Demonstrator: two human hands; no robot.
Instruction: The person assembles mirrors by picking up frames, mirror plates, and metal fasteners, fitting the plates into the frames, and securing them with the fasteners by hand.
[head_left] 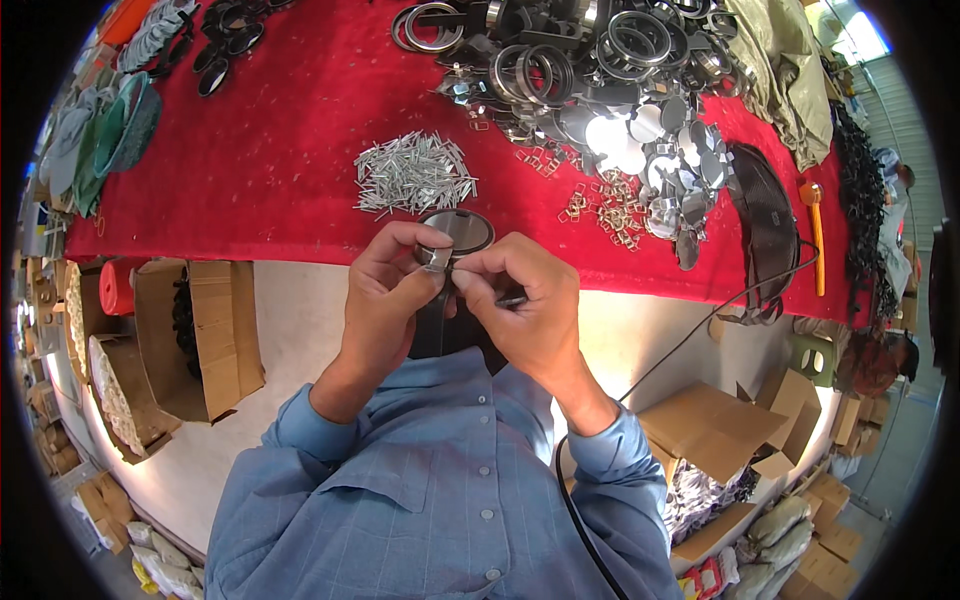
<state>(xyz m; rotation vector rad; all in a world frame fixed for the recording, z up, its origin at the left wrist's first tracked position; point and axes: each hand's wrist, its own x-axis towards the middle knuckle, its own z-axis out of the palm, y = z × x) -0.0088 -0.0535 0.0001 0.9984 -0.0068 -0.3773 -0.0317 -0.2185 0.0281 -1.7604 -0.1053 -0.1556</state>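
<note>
Delicately, the left hand (pixel 380 285) pinches a small silver piece (pixel 436 258) between thumb and forefinger, right at the near edge of a dark-rimmed round plate (pixel 462 232). The plate sits in front of the chest, over the near edge of the red cloth (pixel 270 150). Thumb and forefinger of the right hand (pixel 538 300) are closed close by, its other fingers curled round a dark piece (pixel 512 302); whether those two tips hold something as well, I cannot tell. The likeliest trouble is a slip: with grips this small, a push off line could tip the plate or send the silver piece toward the strap (pixel 428 325) and the floor (pixel 305 310). A careless knuckle might also scatter the pins (pixel 415 172) heaped just beyond the plate, and the cable (pixel 690 345) could snag the right sleeve (pixel 622 450) if that arm swings outward. Across the cloth, to the right of the pins, lie brassy clips (pixel 608 210), shiny discs (pixel 655 150) and metal rings (pixel 540 75), with a black bag (pixel 762 225) and a yellow-handled hammer (pixel 818 240) farther right. Below, an open carton (pixel 228 340) stands at left, another box (pixel 705 430) at right, near a green stool (pixel 815 358).
</note>
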